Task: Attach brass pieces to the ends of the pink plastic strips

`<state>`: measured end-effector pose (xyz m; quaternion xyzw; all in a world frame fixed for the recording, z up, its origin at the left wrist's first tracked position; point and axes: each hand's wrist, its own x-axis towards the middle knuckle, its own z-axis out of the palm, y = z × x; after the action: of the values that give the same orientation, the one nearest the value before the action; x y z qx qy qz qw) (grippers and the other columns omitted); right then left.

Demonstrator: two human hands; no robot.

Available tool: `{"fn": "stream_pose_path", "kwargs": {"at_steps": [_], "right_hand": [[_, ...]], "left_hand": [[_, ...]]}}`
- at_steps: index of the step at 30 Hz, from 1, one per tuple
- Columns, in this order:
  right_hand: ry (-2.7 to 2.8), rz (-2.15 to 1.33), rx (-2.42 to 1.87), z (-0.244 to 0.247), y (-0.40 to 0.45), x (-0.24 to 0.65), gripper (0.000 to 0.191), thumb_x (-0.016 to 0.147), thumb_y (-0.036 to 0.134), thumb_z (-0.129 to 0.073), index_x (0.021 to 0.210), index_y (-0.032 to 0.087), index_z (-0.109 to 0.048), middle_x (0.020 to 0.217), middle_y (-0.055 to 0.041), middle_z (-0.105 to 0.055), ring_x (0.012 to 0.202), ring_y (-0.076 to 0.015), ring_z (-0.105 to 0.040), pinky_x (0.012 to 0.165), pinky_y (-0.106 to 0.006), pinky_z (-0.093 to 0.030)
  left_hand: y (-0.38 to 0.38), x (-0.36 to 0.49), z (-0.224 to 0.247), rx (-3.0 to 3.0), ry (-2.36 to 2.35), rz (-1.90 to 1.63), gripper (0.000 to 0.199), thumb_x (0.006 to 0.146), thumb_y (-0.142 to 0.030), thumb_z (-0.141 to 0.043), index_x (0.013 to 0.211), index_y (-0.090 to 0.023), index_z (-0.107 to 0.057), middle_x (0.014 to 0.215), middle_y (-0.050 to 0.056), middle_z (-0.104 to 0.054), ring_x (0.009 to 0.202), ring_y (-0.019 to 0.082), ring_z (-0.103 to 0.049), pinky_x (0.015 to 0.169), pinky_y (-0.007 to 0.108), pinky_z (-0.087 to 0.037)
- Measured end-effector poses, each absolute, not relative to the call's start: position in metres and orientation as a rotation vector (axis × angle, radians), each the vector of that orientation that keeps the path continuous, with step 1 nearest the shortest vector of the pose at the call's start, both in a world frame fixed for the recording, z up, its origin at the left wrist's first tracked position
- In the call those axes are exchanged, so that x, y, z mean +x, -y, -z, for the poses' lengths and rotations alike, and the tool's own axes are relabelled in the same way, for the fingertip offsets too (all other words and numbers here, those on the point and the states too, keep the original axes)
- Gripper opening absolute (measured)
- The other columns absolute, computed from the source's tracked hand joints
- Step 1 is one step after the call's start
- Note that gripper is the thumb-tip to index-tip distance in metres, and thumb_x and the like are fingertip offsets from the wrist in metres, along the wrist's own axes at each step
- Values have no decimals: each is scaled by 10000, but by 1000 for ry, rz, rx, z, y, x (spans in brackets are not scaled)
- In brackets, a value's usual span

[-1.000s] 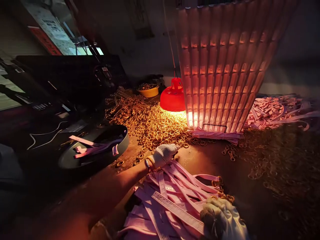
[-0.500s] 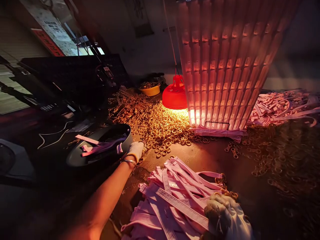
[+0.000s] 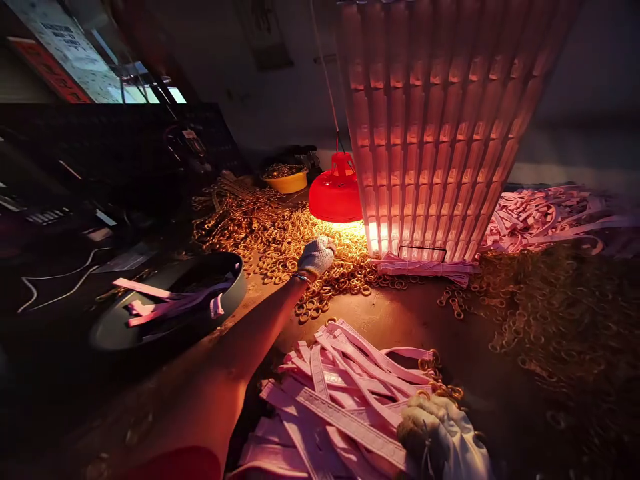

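My left hand point(image 3: 318, 257), in a white knitted glove with a metal bangle at the wrist, reaches onto the heap of brass-coloured rings point(image 3: 280, 250). Its fingers are curled and point away, so what they hold, if anything, is hidden. At the lower right, my right hand point(image 3: 443, 433), in a pale glove, rests against the right edge of a pile of pink straps point(image 3: 340, 400). Several rings point(image 3: 434, 367) lie just beyond it, beside the strap ends. The fingers of this hand are mostly hidden.
A lit red lamp point(image 3: 336, 193) hangs over the rings beside a tall ribbed translucent panel point(image 3: 425, 147). A dark basin point(image 3: 235, 293) with pink straps stands at left. Behind are a yellow bowl point(image 3: 287, 183) and, at right, more pink pieces point(image 3: 545, 213). Metal fittings lie at right.
My left hand has moved from beside the basin forward and right onto the ring heap. The view has shifted slightly. My right hand stays by the pink straps.
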<state>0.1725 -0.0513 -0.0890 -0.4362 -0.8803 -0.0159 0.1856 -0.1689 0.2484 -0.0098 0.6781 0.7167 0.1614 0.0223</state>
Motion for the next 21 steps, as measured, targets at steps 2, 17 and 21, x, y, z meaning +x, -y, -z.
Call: {"fn": "stream_pose_path", "kwargs": {"at_steps": [2, 17, 21], "right_hand": [[2456, -79, -1187, 73, 54, 169, 526, 827, 499, -594, 1350, 524, -544, 1128, -43, -728, 1013, -373, -667, 726, -438, -601], [2624, 30, -1236, -3, 68, 169, 593, 1015, 550, -438, 1283, 39, -573, 1374, -220, -578, 1357, -394, -452, 1120, -593, -331], [2524, 205, -1318, -22, 128, 155, 708, 1008, 607, -435, 1429, 39, -450, 1495, -224, -476, 1442, -387, -352, 1174, -591, -248]], "left_hand": [[-213, -164, 8, 2216, -2113, -406, 282, 968, -383, -596, 1095, -147, -684, 1038, 77, -707, 949, 212, -673, 868, 392, -550], [-88, -44, 73, 2465, -1520, 53, 366, 832, -228, -557, 1141, -179, -747, 1099, 92, -755, 1009, 236, -665, 878, 280, -476], [-86, -47, 73, 2462, -1537, -6, 369, 842, -224, -560, 1159, -169, -741, 1132, 89, -747, 1053, 244, -652, 922, 289, -469]]}}
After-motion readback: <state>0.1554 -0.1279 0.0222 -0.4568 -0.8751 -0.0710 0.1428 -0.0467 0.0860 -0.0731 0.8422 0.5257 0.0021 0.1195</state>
